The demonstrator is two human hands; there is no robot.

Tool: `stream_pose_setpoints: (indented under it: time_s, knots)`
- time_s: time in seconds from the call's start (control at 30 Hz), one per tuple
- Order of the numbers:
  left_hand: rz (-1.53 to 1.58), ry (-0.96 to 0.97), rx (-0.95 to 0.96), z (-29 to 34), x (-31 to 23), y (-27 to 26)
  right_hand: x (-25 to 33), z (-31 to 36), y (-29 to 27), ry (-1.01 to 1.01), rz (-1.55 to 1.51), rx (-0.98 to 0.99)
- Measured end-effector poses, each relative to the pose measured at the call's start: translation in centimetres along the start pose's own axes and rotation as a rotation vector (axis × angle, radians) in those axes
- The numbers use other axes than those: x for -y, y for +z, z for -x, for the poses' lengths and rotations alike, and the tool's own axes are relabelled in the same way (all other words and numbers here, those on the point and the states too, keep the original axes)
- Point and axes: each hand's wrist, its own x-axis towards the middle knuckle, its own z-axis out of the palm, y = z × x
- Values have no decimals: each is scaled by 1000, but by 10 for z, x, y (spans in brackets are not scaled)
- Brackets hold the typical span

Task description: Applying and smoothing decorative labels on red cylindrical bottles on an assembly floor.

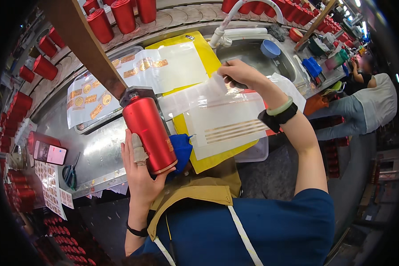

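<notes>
My left hand (139,170) steadies a red metallic bottle (147,133), fingers along its left side and thumb by its lower end. Tape wraps one of those fingers. The bottle's upper end sits in a dark holder (139,92) at the foot of a wooden post (82,44). Up and to the right, my right hand (241,75) pinches a translucent film strip (199,94), which stretches leftward toward the bottle. Beneath it lies a clear sheet with gold stripes (230,131). White sheets with gold decals (93,99) lie beyond the bottle.
A sink (244,51) with a white faucet (219,35) and a blue bowl (270,48) is at the far right. Scissors (70,175) and a phone (51,153) lie at left. Red canisters (122,17) line a conveyor behind. Another person (370,102) stands at right.
</notes>
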Motion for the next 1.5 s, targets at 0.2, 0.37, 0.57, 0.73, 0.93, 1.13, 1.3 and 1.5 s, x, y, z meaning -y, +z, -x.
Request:
stream_pose_setpoints:
  time_s: [0.2,0.37,0.57,0.73,0.93,1.13,1.3,1.5]
  knots:
    - [-19,14,15,-2,-2,-2,25,-21,67,-84,-233,152]
    - [-53,34,27,-3,-1,-3,21,-34,108,-91,-215,267]
    - [-68,28,43,-2,3,-2,20,-8,116,-404,69,237]
    - [-60,48,35,-3,2,-1,3,3,96,-637,419,-320]
    - [-37,14,32,-1,-1,-3,-26,2,77,-481,495,-324]
    - [-29,12,34,-3,-3,-2,-64,-36,-36,-217,763,-397]
    - [3,-11,31,-3,-3,-2,-90,-55,-60,-132,796,-182]
    - [-25,-12,21,-2,-3,-6,-78,-83,-71,-64,670,-341]
